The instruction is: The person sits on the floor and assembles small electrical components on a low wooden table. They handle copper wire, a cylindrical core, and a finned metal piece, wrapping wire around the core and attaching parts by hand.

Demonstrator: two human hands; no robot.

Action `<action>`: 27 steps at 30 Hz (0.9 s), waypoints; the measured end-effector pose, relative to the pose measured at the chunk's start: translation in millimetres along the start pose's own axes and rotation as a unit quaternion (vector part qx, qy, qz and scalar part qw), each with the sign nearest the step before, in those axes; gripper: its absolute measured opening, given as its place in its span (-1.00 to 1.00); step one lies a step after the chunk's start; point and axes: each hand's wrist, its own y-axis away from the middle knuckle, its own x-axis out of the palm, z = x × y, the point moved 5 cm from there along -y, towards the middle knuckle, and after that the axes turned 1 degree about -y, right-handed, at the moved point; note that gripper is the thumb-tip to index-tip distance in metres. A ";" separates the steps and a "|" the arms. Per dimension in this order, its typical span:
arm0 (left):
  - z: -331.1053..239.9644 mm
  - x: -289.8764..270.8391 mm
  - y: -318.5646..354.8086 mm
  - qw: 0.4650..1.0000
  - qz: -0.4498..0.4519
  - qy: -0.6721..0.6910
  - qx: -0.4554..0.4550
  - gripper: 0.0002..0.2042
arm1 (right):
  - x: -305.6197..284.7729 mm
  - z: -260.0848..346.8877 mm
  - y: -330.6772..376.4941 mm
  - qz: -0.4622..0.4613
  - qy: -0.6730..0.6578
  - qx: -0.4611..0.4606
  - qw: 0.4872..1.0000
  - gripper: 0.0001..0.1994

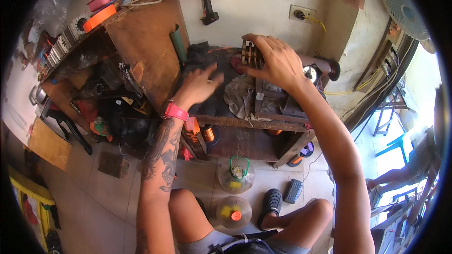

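Observation:
At the back of the workbench, my right hand [278, 63] is curled around a dark, ribbed coil former [251, 54] with stacked discs. Its palm and fingers hide part of the former. My left hand [200, 84], with a pink-red watch [176, 111] at the wrist, hovers over the left part of the bench. Its fingers are stretched apart and slightly blurred, and nothing shows in them. A crumpled grey cloth [241, 95] lies between the hands. Beneath my right forearm sits a dark metal machine [273, 101].
A wooden cabinet [141, 33] stands left of the bench [235, 121]. Spools of copper wire [209, 134] sit on the lower shelf. On the floor are two large clear jugs [237, 176] near my feet. A yellow cable [322, 30] runs from the wall socket [302, 13].

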 end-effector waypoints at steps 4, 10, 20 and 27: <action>19.2 2.7 5.1 0.999 -0.004 -0.019 0.032 -0.59 | -0.5 -0.5 0.1 0.003 0.000 -0.011 1.000 -0.34; -16.0 -24.3 -8.4 0.868 -0.032 0.488 0.088 -0.60 | 1.8 -4.1 2.6 0.020 -0.001 -0.004 1.000 -0.31; -94.3 -100.6 -0.5 0.802 -0.041 0.444 0.397 -0.47 | 2.3 -5.5 2.7 0.003 -0.020 -0.004 1.000 -0.34; -120.2 -104.0 20.0 0.915 -0.212 -0.053 0.340 -0.45 | 2.9 -5.9 3.2 0.004 -0.019 0.000 1.000 -0.33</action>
